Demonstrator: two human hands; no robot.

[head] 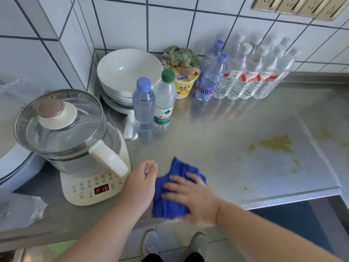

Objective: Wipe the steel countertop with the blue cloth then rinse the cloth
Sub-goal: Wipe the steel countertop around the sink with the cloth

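The blue cloth point(170, 195) lies crumpled on the steel countertop point(217, 133) near its front edge. My right hand point(190, 195) lies flat on the cloth, fingers spread and pressing it down. My left hand point(141, 180) hovers just left of the cloth with its fingers loosely curled, holding nothing. Yellowish stains point(275, 143) mark the countertop to the right, with smaller spots point(246, 188) closer to the front edge.
A glass electric kettle point(75, 140) stands at the left. Two water bottles point(153, 104) stand behind the hands. Stacked white bowls point(126, 72), a noodle cup point(184, 84) with a green rag, and several bottles point(251, 70) line the tiled wall. The counter ends at the right.
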